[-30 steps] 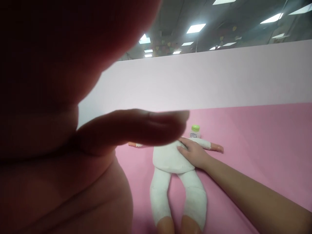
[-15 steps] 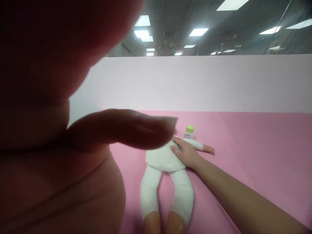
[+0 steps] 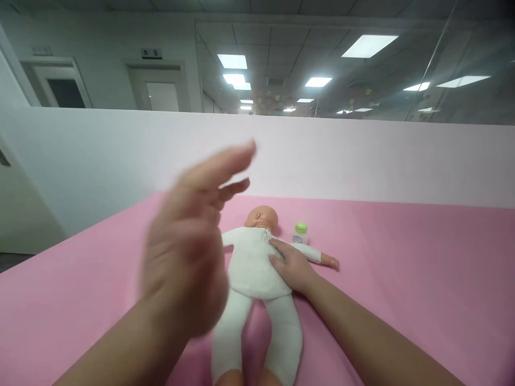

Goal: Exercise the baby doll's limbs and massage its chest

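A baby doll (image 3: 255, 271) with a white cloth body lies stretched out on the pink surface, its head at the far end and turned so that an ear shows. My right hand (image 3: 295, 266) rests on the right side of the doll's upper body, thumb and fingers laid out over the cloth. Raised in the air left of the doll is my left hand (image 3: 187, 241), blurred by motion, holding nothing that I can see. Its fingers stretch forward, slightly bent, and it hides part of the doll's left arm and side.
Beside the doll's head stands a small clear bottle (image 3: 300, 234) with a green cap. The pink surface (image 3: 402, 279) ends at a low white wall (image 3: 341, 158). Above it are windows, ceiling lights and doors (image 3: 162, 96).
My left hand has moved away from right before the camera, down toward the doll, uncovering the doll's head. My right hand stays on the doll. The view has shifted slightly.
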`<move>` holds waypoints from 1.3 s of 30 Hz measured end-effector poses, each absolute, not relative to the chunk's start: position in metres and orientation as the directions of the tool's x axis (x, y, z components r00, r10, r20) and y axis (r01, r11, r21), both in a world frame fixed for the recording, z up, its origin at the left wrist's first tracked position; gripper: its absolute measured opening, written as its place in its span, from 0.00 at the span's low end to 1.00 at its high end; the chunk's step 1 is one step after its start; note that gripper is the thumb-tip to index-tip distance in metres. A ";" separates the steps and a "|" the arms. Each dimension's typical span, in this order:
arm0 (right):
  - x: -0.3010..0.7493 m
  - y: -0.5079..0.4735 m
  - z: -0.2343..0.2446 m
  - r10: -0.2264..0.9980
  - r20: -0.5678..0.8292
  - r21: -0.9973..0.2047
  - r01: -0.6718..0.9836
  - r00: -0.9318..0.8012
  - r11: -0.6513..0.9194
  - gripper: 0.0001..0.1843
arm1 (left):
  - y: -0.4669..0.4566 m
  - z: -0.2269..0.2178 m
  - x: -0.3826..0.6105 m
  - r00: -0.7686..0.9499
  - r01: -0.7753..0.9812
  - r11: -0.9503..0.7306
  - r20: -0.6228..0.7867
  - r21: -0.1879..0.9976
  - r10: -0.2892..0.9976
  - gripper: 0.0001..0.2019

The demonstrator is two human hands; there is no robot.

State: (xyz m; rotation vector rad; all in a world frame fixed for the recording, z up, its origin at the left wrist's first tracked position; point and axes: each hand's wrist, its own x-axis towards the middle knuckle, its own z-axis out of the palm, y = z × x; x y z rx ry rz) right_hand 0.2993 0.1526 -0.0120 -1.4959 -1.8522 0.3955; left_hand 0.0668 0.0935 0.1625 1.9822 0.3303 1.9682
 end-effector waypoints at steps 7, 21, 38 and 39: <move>0.297 0.156 -0.011 0.910 0.402 -0.602 0.719 -0.105 0.349 0.28 | 0.173 0.041 0.088 0.385 0.537 -0.600 0.461 0.593 0.800 0.27; 0.299 0.151 -0.006 0.919 0.377 -0.570 0.752 -0.120 0.332 0.29 | 0.174 0.022 0.080 0.485 0.707 -0.567 0.294 0.423 0.824 0.25; 0.292 0.132 0.016 0.893 0.411 -0.486 0.784 -0.185 0.387 0.12 | 0.167 0.040 0.069 0.422 0.704 -0.553 0.364 0.446 0.830 0.16; 0.293 0.132 0.017 0.882 0.438 -0.476 0.788 -0.173 0.391 0.10 | 0.165 0.043 0.069 0.414 0.691 -0.564 0.393 0.451 0.821 0.16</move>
